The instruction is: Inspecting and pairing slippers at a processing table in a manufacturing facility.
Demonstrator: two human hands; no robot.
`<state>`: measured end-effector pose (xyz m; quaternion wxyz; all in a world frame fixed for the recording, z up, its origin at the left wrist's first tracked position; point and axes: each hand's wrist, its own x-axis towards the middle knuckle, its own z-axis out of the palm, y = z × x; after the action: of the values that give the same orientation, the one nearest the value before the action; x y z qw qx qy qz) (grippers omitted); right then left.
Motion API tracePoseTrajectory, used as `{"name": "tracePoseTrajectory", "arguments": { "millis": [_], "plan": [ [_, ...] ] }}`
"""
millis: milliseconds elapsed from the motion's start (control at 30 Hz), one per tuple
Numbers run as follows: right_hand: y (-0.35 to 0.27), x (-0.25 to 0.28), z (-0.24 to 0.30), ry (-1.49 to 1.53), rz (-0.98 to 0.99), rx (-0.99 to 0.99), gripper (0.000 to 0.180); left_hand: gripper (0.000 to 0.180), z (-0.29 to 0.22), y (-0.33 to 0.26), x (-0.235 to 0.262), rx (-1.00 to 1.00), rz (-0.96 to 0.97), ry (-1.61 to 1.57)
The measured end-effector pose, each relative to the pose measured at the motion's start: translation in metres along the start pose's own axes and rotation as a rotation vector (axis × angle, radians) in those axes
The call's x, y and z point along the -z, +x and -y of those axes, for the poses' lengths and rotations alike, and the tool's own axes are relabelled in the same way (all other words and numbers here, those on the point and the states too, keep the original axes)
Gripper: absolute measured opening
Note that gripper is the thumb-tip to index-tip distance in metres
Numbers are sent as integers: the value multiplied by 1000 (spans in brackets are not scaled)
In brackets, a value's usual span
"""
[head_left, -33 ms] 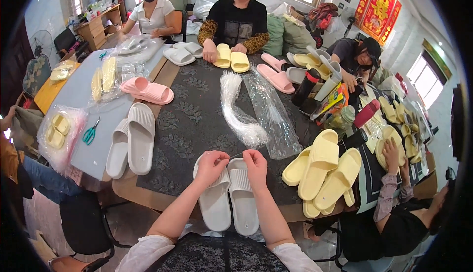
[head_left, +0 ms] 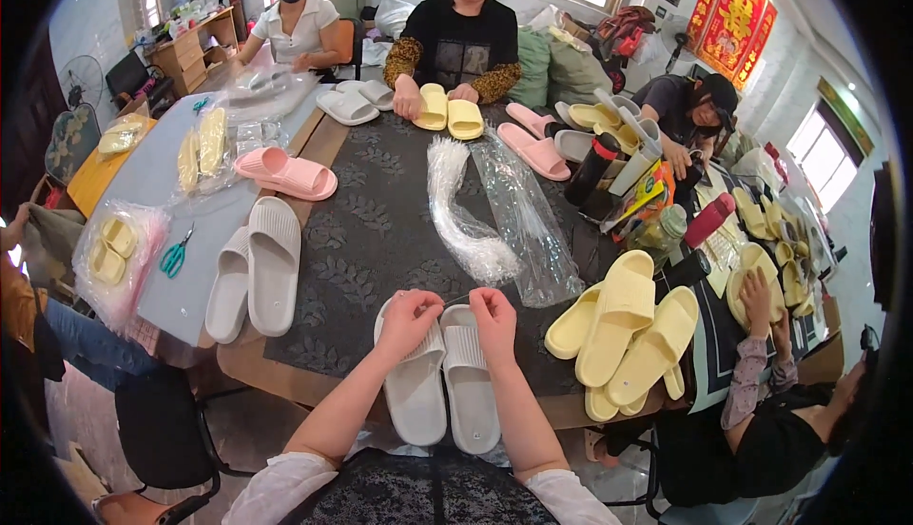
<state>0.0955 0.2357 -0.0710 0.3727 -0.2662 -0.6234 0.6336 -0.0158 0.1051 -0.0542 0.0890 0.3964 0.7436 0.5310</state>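
Note:
A pair of grey slides stands at the table's near edge, toes away from me: the left grey slide (head_left: 415,399) and the right grey slide (head_left: 473,406). Over the toe end of the left one is my left hand (head_left: 409,320), thumb and fingers pinched together. My right hand (head_left: 493,323) pinches the same way above the right slide's strap. The fingertips face each other across a small gap; whatever they hold is too thin to make out. Just beyond lies a bundle of clear, thin plastic strands (head_left: 456,211), beside a clear plastic bag of strands (head_left: 523,216).
Yellow slides (head_left: 618,320) are piled at my right, and another grey pair (head_left: 274,268) lies at left near pink slides (head_left: 285,173). Green-handled scissors (head_left: 175,255) rest on the blue-grey table. Bottles (head_left: 592,168) crowd the right side. Several co-workers sit around; one touches yellow slides (head_left: 449,114) opposite.

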Motion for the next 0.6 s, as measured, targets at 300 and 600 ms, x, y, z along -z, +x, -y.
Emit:
{"name": "tracePoseTrajectory", "arguments": {
  "millis": [300, 600],
  "plan": [
    [-56, 5, 83, -697, 508, 771, 20, 16, 9, 0, 3, 115, -33, -122],
    [-85, -11, 55, -1209, 499, 650, 13, 19, 5, 1, 7, 69, 12, -123]
  ]
}}
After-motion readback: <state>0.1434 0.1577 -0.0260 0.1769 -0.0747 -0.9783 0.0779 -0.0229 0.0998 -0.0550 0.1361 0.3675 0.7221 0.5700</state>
